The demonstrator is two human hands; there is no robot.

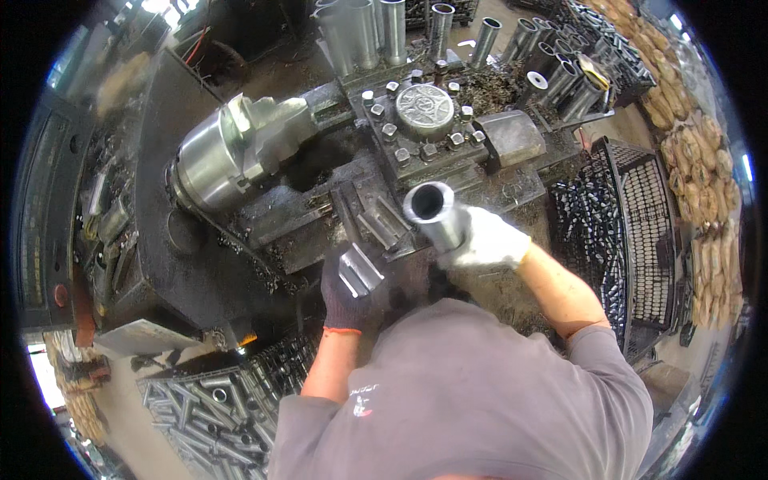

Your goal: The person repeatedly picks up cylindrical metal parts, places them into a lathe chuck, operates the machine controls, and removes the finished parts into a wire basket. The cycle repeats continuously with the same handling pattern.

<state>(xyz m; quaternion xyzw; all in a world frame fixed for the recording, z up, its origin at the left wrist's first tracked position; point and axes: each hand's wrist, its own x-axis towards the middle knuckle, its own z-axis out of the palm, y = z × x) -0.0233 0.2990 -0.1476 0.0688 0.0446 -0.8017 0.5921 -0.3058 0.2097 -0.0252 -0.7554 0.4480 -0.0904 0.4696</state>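
My right hand (492, 240), in a white work glove, grips a metal tube (445, 225) near its lower part. The tube tilts up toward the camera, its open bore facing me. A dark knit glove with an orange cuff covers my left hand (343, 300). It holds a short shiny metal piece (361, 270) with lengthwise ridges; its exact shape is unclear, and the fingers are partly lost in the dark. Just beyond both hands lies a grooved metal rest (384, 219) on the lathe. The lathe's chuck (210, 157) is at the left, the bolted tool post (425, 114) further back.
Several metal tubes (393, 33) stand upright behind the tool post, more at the back right. Metal chips (489, 87) lie around them. A mesh crate (624, 240) of small dark parts stands right. Below left, a bin holds loose tubes (204, 414).
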